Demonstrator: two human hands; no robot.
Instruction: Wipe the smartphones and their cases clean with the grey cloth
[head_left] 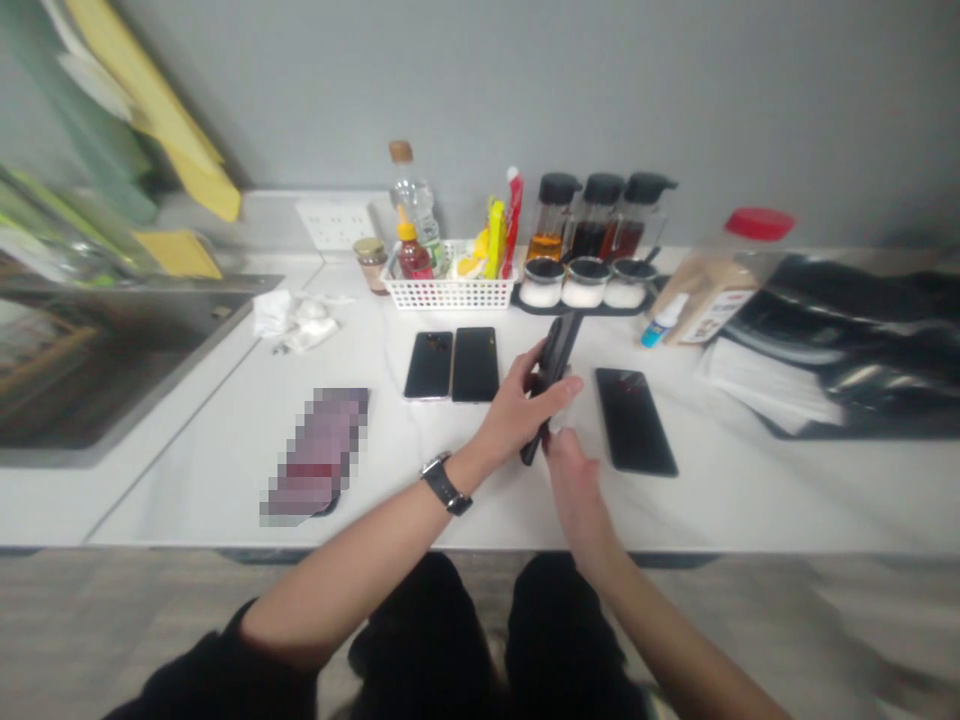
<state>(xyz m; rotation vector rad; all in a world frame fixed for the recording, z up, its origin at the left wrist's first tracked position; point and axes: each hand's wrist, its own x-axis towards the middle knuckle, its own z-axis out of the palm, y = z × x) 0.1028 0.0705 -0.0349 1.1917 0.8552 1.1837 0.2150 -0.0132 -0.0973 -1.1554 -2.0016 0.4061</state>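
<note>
My left hand (529, 405) is closed around a black phone (559, 345), tilted up and seen nearly edge-on above the counter. My right hand (574, 475) is at its lower end, fingers curled in against it and partly hidden. Slight blur hides the exact hold. To the right of the hands a dark phone (636, 420) lies flat on the white counter (420, 480). Behind and left, two more phones lie side by side, one with a light edge (429, 365) and one all dark (475, 365). A pixelated phone-like thing (319, 450) lies farther left.
Along the wall stand a white basket (450, 295) with bottles, a rack of sauce bottles (600, 215) and seasoning jars (585, 285). A red-lidded container (720, 280) and black bags (862, 330) are at right. Crumpled tissue (296, 318) lies near the sink (142, 370).
</note>
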